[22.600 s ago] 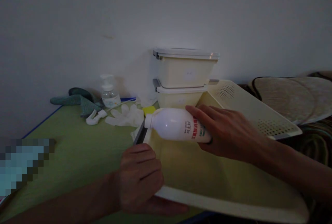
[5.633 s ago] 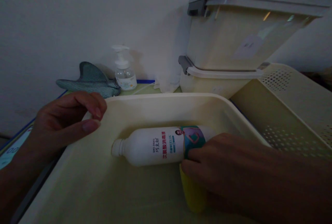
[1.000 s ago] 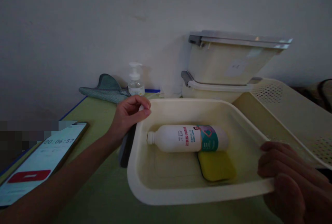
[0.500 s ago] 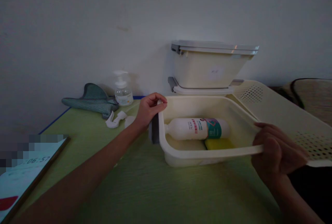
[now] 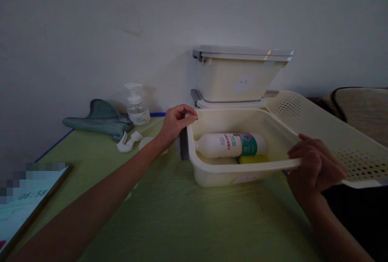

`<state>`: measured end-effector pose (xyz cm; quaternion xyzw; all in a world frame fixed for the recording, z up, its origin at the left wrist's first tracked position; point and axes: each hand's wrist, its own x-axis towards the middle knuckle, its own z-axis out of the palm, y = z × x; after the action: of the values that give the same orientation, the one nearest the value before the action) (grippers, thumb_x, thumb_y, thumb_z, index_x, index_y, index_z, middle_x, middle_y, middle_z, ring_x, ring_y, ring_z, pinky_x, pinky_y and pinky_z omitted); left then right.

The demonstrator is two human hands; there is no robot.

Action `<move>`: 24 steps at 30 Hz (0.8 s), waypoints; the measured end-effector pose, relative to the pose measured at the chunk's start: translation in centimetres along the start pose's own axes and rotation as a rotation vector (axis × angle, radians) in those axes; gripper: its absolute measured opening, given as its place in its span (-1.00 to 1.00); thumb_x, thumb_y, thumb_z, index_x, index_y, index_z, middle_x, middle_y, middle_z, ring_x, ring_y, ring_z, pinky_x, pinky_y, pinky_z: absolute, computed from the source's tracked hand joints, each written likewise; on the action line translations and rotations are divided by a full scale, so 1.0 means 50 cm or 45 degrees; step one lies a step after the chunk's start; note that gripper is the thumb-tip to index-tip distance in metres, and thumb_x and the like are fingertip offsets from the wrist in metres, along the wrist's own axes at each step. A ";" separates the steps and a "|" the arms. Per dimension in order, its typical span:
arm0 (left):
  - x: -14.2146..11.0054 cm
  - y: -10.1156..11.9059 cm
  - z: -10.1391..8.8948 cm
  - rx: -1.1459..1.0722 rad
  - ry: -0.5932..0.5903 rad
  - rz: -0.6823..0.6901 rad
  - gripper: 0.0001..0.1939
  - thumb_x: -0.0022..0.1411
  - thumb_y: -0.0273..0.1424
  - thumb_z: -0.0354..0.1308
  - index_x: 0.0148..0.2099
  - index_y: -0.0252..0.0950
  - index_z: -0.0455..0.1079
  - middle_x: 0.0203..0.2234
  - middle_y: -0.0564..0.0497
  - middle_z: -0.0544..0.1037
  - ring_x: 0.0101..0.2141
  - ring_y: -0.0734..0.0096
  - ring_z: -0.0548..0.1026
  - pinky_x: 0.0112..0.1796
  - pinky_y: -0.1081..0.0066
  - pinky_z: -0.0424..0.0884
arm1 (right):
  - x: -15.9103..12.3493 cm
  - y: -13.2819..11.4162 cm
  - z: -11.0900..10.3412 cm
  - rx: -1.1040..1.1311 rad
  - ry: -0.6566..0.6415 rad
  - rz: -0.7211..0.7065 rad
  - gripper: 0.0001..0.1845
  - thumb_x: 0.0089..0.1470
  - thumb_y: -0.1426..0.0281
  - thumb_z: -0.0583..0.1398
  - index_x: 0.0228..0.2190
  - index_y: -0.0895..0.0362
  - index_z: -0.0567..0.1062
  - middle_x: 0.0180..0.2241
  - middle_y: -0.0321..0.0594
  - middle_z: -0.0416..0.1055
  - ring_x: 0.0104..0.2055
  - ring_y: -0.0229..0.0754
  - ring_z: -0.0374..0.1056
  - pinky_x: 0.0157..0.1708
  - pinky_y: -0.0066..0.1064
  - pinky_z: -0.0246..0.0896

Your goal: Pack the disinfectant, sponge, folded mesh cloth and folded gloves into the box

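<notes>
Gripping a cream, rectangular plastic tub [image 5: 230, 168] by its far left corner with the left hand [image 5: 176, 124] and near right corner with the right hand [image 5: 312, 165], over a green tabletop [image 5: 182, 221]. Containing a white plastic bottle [image 5: 210, 145] on its side, teal-banded, beside a yellow sponge [image 5: 257, 159]. Near stacked, cream lidded boxes [image 5: 224, 78].
</notes>
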<state>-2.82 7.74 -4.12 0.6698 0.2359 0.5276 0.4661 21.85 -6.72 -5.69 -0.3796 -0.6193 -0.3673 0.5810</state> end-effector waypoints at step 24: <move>-0.163 0.041 -0.162 1.707 0.001 -0.082 -0.54 0.21 -0.25 0.04 0.14 -0.26 0.26 0.21 -0.16 0.20 0.22 -0.03 0.08 0.12 -0.18 -0.01 | 0.033 -0.041 -0.039 -0.346 -0.223 -0.126 -0.89 0.04 0.38 0.12 -0.51 0.04 0.38 -0.52 -0.16 0.42 -0.41 -0.10 0.36 -0.22 -0.09 0.34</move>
<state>-13.41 3.28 -6.20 0.8069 0.5326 0.2530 -0.0352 20.81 -9.33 -3.98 -0.4542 -0.6301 -0.4413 0.4494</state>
